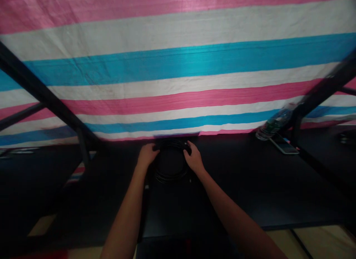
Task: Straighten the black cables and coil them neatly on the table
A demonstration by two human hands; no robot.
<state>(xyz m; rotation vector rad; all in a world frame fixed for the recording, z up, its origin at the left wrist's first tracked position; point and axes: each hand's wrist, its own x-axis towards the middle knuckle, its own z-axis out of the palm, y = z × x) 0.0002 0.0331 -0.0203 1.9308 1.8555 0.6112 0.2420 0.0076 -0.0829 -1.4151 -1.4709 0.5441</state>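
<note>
A coil of black cable lies on the dark tabletop in front of me, wound into a ring. My left hand grips its upper left side, fingers curled around the loops and partly hidden behind them. On the upper right side my right hand holds the same coil, with the thumb on the near side and the fingers behind. Small pale spots near the ring's lower left and lower right could be cable ends, but the dim picture leaves this unclear.
At the right stand a clear plastic bottle, tilted in view, and a phone lying flat. Dark metal posts rise on both sides. A striped pink, white and blue sheet hangs behind the black table.
</note>
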